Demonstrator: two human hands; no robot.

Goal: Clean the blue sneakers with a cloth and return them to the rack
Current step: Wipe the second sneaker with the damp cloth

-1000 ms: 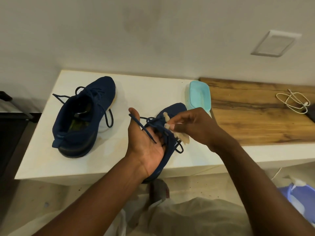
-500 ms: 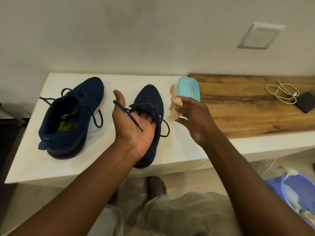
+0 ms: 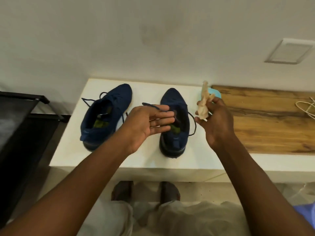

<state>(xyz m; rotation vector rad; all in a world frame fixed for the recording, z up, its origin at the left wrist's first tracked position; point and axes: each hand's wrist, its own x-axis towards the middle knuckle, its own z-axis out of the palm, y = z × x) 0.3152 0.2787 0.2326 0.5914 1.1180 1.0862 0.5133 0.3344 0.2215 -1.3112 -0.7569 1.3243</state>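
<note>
Two dark blue sneakers stand side by side on the white tabletop [image 3: 144, 157], toes toward the wall. The left sneaker [image 3: 109, 109] is untouched. My left hand [image 3: 148, 123] hovers palm-up with fingers spread beside the right sneaker [image 3: 173, 101], and a loose blue lace lies across its fingertips. My right hand [image 3: 216, 123] is just right of that shoe, pinching a crumpled beige cloth [image 3: 203, 104] held upright. The black shoe rack [image 3: 22, 116] stands at the left.
A light blue dish [image 3: 215, 92] peeks out behind the cloth at the edge of a wooden board [image 3: 272, 120]. A white cable [image 3: 305, 108] lies at far right. A blue basin [image 3: 306, 212] sits on the floor at lower right, my feet below the table.
The right sneaker went from my left hand's grip down onto the table and now stands upright. My left hand opened; my right hand drew the cloth away to the right.
</note>
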